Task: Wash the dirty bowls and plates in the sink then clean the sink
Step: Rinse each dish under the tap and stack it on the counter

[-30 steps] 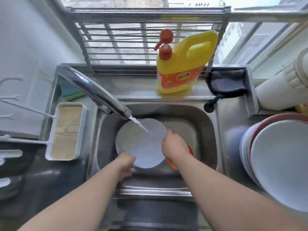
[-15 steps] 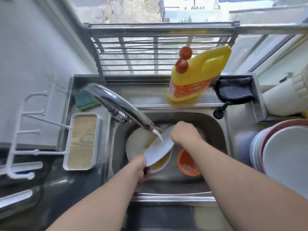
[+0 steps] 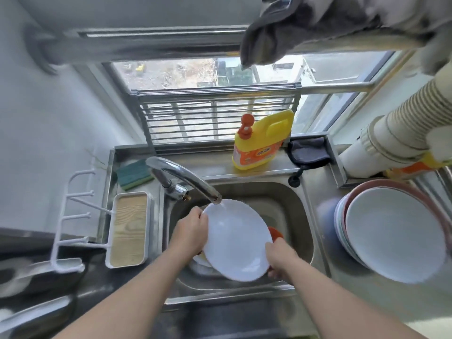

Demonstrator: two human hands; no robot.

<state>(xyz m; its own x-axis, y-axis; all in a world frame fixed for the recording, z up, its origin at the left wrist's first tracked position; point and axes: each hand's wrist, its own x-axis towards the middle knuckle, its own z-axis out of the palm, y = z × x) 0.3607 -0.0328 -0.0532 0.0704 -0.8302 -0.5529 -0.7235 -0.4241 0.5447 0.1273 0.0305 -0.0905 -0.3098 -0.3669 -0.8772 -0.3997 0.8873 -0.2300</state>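
One round white plate sits under one chrome tap; two hands grip its rim, left hand and right hand.

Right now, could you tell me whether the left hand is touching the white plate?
Touching. The head view shows the left hand gripping the white plate at its left rim.

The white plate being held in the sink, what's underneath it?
Under the white plate, an orange strainer peeks out at its right edge and another dish at its lower left. The sink floor beneath is covered.
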